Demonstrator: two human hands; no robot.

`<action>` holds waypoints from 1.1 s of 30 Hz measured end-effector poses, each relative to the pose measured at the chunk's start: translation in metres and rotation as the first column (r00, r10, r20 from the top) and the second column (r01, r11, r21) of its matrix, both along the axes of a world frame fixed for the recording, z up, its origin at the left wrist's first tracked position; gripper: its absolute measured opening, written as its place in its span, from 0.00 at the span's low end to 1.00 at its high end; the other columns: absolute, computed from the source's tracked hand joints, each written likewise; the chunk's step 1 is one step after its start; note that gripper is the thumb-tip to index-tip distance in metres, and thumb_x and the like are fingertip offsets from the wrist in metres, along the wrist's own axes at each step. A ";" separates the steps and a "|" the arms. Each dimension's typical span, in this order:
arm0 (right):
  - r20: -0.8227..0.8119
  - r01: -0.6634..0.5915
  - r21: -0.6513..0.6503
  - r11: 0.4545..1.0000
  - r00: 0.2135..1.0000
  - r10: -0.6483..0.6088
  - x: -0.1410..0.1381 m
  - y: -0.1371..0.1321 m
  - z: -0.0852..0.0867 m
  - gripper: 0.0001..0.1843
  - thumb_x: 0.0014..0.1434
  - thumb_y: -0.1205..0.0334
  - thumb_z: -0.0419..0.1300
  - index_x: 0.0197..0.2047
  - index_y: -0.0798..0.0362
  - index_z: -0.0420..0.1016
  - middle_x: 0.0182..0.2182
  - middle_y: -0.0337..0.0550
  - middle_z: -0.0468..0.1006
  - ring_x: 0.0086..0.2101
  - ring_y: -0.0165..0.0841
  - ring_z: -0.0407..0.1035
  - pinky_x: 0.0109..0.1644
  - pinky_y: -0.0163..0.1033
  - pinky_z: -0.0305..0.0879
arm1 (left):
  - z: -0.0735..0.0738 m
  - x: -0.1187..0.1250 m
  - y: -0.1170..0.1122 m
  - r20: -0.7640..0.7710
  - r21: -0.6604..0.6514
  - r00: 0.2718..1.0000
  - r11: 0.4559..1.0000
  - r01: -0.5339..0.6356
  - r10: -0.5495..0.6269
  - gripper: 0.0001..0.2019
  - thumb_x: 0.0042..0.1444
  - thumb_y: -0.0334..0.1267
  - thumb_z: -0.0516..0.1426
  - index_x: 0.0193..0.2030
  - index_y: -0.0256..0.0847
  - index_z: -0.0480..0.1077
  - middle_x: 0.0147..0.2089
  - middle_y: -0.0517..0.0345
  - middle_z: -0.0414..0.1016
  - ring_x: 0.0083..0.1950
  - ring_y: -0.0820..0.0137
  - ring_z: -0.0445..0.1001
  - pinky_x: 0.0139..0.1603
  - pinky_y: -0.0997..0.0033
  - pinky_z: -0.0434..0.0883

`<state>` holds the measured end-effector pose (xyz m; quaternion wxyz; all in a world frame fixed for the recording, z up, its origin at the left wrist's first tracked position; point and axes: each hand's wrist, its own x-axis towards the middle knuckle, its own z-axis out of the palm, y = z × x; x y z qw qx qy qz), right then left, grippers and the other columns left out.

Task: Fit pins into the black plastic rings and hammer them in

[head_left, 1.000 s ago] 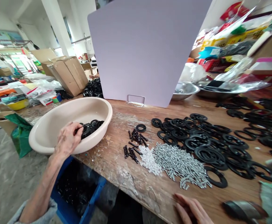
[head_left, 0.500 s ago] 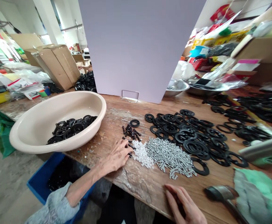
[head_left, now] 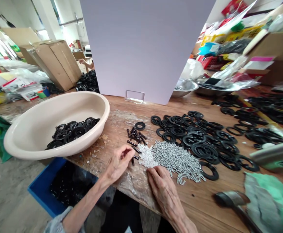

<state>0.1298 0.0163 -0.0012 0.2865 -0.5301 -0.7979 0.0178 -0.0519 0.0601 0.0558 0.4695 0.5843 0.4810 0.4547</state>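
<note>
Left hand (head_left: 119, 164) pinches something too small to make out beside black screws (head_left: 134, 137), right hand (head_left: 162, 184) spread against white plastic bits (head_left: 145, 156).

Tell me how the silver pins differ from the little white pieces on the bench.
The silver pins make a much larger pile than the white pieces. The silver pins are slim and shiny, while the white pieces are dull, shorter and too small to show their exact shape. The silver pins lie to the right of the white pieces. Both lie loose on the wooden bench, their piles touching.
</note>
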 end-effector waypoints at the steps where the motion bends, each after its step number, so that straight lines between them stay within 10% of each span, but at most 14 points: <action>1: 0.029 0.003 0.009 1.000 1.000 -0.003 0.000 0.000 0.001 0.13 0.66 0.67 0.45 0.35 0.53 0.68 0.31 0.43 0.66 0.33 0.35 0.62 0.37 0.40 0.60 | -0.003 0.000 -0.008 0.108 -0.110 0.994 0.994 -0.008 0.020 0.14 0.56 0.49 0.57 0.32 0.38 0.69 0.27 0.62 0.67 0.28 0.75 0.63 0.30 0.76 0.60; 16: 0.269 0.049 0.101 0.994 0.960 -0.075 -0.028 0.009 0.012 0.12 0.65 0.66 0.47 0.33 0.51 0.69 0.31 0.46 0.70 0.34 0.40 0.63 0.39 0.44 0.54 | -0.023 0.007 -0.044 0.608 -0.529 0.738 0.843 0.101 0.293 0.21 0.42 0.52 0.67 0.33 0.37 0.68 0.24 0.65 0.69 0.24 0.77 0.69 0.28 0.78 0.64; 33: 0.222 0.055 0.068 0.996 0.973 -0.069 0.009 0.006 0.018 0.12 0.64 0.68 0.44 0.32 0.51 0.65 0.29 0.43 0.71 0.32 0.36 0.64 0.37 0.42 0.53 | -0.016 0.017 -0.064 0.499 -0.404 0.842 0.915 0.015 0.206 0.17 0.44 0.43 0.68 0.36 0.36 0.70 0.30 0.62 0.70 0.30 0.78 0.69 0.35 0.77 0.64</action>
